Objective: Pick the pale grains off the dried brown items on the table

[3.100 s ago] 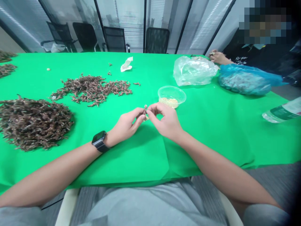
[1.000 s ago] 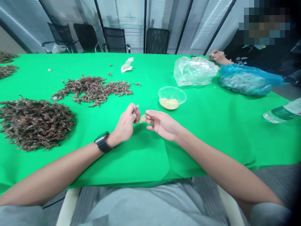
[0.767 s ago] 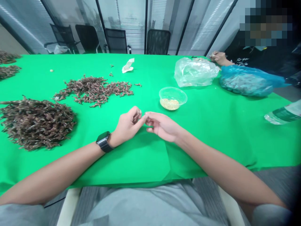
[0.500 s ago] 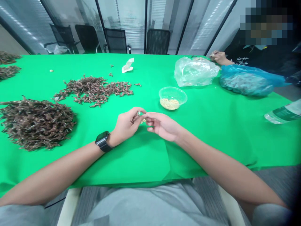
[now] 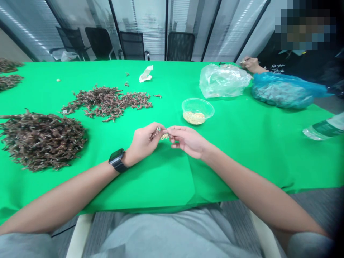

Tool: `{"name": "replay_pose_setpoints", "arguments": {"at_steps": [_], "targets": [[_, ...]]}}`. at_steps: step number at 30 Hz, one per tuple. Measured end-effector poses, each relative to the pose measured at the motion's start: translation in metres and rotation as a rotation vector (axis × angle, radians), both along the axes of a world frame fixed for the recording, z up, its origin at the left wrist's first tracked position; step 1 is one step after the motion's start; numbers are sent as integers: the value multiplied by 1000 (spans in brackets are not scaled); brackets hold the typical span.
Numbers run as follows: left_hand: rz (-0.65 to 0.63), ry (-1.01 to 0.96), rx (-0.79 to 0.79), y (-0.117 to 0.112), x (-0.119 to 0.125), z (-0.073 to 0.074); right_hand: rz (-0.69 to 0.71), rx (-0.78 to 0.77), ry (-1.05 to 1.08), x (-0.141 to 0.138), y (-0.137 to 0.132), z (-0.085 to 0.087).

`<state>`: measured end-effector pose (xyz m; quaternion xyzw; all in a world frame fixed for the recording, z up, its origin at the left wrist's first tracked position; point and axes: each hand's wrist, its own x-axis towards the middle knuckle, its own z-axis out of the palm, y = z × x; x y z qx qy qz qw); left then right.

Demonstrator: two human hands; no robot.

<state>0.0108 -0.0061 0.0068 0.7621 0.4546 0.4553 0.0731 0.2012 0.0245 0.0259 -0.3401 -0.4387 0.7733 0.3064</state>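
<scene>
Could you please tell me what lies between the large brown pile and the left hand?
The head view shows only bare green tablecloth between the large brown pile and the left hand.

An office meeting room, by its furnishings.
Four black, mesh-backed chairs [image 5: 181,46] stand along the far side of a long table [image 5: 242,150] draped in green; behind them runs a wall of glass panels [image 5: 126,14] in dark frames [image 5: 166,18], with slatted blinds [image 5: 156,44] at the glass, and grey, carpet-like flooring [image 5: 317,204] shows past the table's near edge.
</scene>
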Motion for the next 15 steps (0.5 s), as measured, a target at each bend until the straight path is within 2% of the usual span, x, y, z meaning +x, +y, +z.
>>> {"name": "replay_pose_setpoints", "arguments": {"at_steps": [5, 8, 12, 15], "targets": [[-27, 63, -7, 2, -2, -3, 23, 81, -86, 3, 4, -1], [-30, 67, -63, 0, -1, 1, 20, 125, -149, 3, 5, 0], [-37, 8, -248, -3, 1, 10, -105, 285, -261, 2, 7, -1], [-91, -157, -412, -2, 2, 10, -209, 430, -331, 2, 10, -2]]}}
